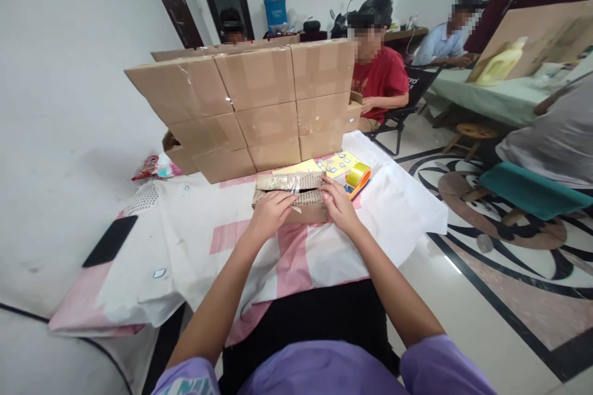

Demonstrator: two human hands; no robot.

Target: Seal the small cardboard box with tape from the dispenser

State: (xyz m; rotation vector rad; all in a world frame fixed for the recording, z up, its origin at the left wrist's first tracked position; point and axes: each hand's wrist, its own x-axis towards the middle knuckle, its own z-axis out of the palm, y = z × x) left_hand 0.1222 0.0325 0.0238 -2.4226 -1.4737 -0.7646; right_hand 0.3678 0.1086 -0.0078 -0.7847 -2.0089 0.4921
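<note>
A small cardboard box [306, 215] lies on the cloth-covered table in front of me, its printed top flaps bent inward with a dark gap between them. Clear tape shines on the back flap. My left hand [273, 213] grips the front left edge, fingers together over the flap. At the right end, my right hand [340, 202] holds the corner, its fingertips on the flap edges. Just right of the box rests an orange tape dispenser [362, 178] with a yellow roll of tape. Yellow patterned sheets [340, 162] lie behind the box.
A wall of taped cardboard boxes [266, 108] stands across the table's back. A black phone [110, 241] lies at the left, near red packaging [148, 166]. Beyond the wall sits a person in a red shirt [382, 83]; other people sit farther off.
</note>
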